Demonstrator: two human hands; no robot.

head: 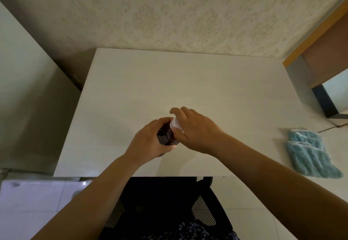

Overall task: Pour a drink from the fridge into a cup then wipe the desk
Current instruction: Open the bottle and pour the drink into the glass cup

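Observation:
A dark drink bottle [165,133] stands on the pale desk [169,81], near its front edge. My left hand [150,141] is wrapped around the bottle's dark body. My right hand [195,128] is closed over its white cap [176,123], with fingers curled round the top. A folded light-blue cloth [310,153] lies at the desk's right side, apart from both hands. No cup is in view.
A patterned wall runs behind the desk. A tall pale panel [28,89] stands to the left. A wooden-framed unit [323,60] rises at the back right. A black mesh chair [169,207] sits below the desk's front edge.

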